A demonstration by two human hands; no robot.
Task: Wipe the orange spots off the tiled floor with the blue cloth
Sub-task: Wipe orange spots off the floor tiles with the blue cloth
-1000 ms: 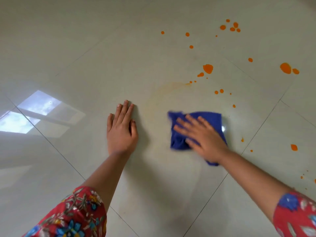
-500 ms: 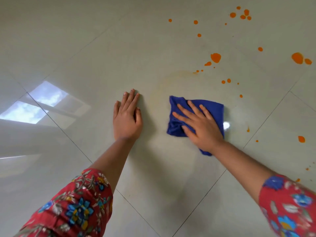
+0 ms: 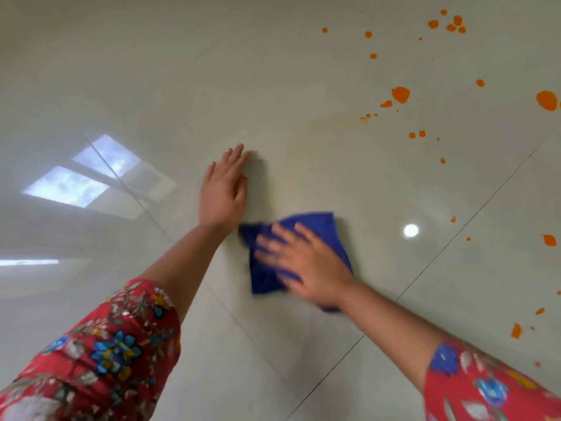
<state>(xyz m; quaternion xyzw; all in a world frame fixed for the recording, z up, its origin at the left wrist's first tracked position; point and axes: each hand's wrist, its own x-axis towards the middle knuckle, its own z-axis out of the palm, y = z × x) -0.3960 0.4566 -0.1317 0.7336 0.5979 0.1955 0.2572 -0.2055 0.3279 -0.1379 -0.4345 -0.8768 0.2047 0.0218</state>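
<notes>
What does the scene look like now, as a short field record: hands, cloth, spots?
left hand: flat on the tiled floor, fingers straight
right hand: spread on the blue cloth, pressing it; motion-blurred
blue cloth: on the floor under the right hand, touching no spot
orange spots: many unwiped, beyond and right of the cloth
smear: faint orange haze beyond the cloth

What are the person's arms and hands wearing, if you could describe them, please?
The left sleeve and the right sleeve are red with a print of blue, yellow and white flowers, and leave the forearms bare. The left hand and the right hand wear no gloves; no ring, watch or bracelet shows, though the right hand is blurred.
</notes>
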